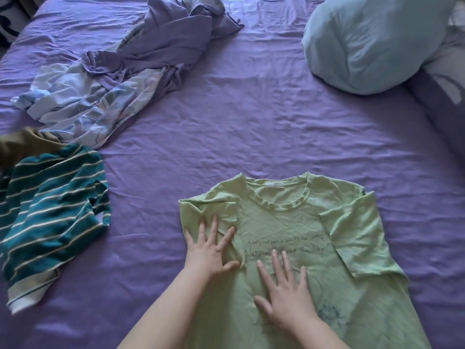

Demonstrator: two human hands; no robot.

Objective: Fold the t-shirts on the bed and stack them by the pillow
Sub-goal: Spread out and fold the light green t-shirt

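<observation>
A light green t-shirt [297, 230] with dark lettering lies face up on the purple bed sheet [226, 127], collar pointing away from me. Its left side is folded inward over the body. My left hand [210, 250] lies flat with spread fingers on that folded part. My right hand [286, 293] lies flat on the shirt's chest, below the lettering. Neither hand grips cloth. A teal t-shirt with white stripes [50, 212] lies crumpled at the left. A light blue pillow [370, 44] rests at the far right.
A rumpled purple and pale patterned cover [113, 71] is heaped at the far left. An olive-brown garment [22, 144] pokes out behind the striped shirt. A grey and purple pillow [445, 79] lies along the right edge. Bare sheet spans the middle between shirt and pillow.
</observation>
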